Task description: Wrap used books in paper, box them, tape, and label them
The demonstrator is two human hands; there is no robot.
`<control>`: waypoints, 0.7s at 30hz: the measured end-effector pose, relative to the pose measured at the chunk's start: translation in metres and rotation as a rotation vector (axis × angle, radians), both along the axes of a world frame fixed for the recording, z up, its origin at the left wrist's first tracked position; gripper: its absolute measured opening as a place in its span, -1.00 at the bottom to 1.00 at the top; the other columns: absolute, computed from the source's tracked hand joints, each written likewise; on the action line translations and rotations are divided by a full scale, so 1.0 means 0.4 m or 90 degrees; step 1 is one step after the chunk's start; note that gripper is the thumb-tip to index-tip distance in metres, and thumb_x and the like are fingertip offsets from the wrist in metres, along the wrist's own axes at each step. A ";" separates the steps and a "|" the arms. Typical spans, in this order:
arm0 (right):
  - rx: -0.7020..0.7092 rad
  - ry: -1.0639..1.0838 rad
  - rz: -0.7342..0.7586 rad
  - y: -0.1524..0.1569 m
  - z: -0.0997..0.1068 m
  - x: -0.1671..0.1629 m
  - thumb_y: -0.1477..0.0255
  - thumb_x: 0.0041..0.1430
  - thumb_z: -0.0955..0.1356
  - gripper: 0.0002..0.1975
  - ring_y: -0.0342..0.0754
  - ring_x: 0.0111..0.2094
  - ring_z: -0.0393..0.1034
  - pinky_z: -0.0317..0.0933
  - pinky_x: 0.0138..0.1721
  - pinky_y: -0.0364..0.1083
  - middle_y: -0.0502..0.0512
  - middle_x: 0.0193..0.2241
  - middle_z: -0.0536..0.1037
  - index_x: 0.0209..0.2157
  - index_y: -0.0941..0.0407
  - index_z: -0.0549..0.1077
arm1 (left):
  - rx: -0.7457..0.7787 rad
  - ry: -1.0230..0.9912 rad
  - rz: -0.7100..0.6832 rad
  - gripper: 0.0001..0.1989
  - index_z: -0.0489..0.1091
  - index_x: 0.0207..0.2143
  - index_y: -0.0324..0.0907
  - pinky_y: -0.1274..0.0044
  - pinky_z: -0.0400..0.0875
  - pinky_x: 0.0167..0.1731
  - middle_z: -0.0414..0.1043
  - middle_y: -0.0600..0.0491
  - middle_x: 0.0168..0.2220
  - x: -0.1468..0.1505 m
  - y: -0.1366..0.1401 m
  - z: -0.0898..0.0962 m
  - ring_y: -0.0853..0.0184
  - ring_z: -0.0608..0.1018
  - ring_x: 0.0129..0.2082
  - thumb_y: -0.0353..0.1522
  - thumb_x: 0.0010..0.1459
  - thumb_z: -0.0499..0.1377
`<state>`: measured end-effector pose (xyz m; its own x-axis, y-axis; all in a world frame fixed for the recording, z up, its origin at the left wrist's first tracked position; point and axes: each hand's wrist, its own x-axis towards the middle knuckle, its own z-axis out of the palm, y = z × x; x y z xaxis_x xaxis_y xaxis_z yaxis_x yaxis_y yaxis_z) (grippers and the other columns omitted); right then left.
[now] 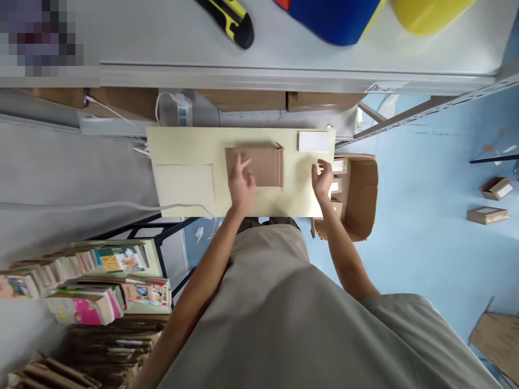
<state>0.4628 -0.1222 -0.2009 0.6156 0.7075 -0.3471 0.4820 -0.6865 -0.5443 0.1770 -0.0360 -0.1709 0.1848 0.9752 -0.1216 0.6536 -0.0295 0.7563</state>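
Note:
A flat brown piece of cardboard (pixel 267 167), with a ridged flap along its right side, lies on the pale yellow tabletop (pixel 259 204). My left hand (pixel 242 183) is over its left part with fingers apart, somewhat blurred; whether it touches the cardboard I cannot tell. Near the table's right edge, my right hand (pixel 323 179) is raised with its fingers loosely spread and nothing in them. Just above that hand sits a white rectangular pad or stack of labels (pixel 314 141). On the table's left lies a white sheet (pixel 184 186).
An open carton (pixel 360 200) with small boxes stands right of the table. Overhead, a grey shelf (pixel 174 43) bears a yellow-black utility knife (pixel 231 21). Books (pixel 121 259) fill a rack at lower left. A white cable (pixel 121 205) crosses the left side. Small boxes (pixel 486 215) lie on the blue floor.

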 end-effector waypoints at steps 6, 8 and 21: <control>-0.063 -0.044 -0.102 0.125 -0.065 0.134 0.37 0.70 0.22 -0.49 0.10 0.17 0.63 0.47 0.17 -0.04 0.58 0.28 0.60 0.43 0.37 0.48 | -0.125 -0.095 -0.199 -0.47 0.46 0.48 -0.10 0.11 0.55 0.46 0.56 -0.27 0.44 0.339 0.046 -0.122 -0.03 0.64 0.41 -0.35 0.52 0.26; -0.082 -0.041 -0.105 0.140 -0.084 0.140 0.37 0.71 0.21 -0.49 0.07 0.10 0.65 0.47 0.16 -0.06 0.55 0.25 0.63 0.41 0.36 0.52 | -0.179 -0.078 -0.184 -0.48 0.48 0.42 -0.13 0.05 0.57 0.42 0.56 -0.32 0.39 0.419 0.062 -0.190 -0.10 0.66 0.35 -0.38 0.46 0.31; 0.042 0.042 -0.206 0.115 -0.157 0.132 0.31 0.64 0.33 -0.56 0.15 0.11 0.64 0.54 0.22 0.12 0.44 0.32 0.59 0.33 0.19 0.67 | -0.206 0.113 -0.125 -0.65 0.57 0.17 -0.11 0.21 0.51 0.36 0.56 -0.20 0.11 0.502 0.111 -0.259 -0.03 0.61 0.22 -0.52 0.40 0.26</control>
<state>0.5157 -0.0764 -0.2638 0.7898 0.5012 -0.3537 0.2075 -0.7609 -0.6148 0.3778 0.0084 -0.2746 0.3119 0.8295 -0.4633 0.7806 0.0542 0.6227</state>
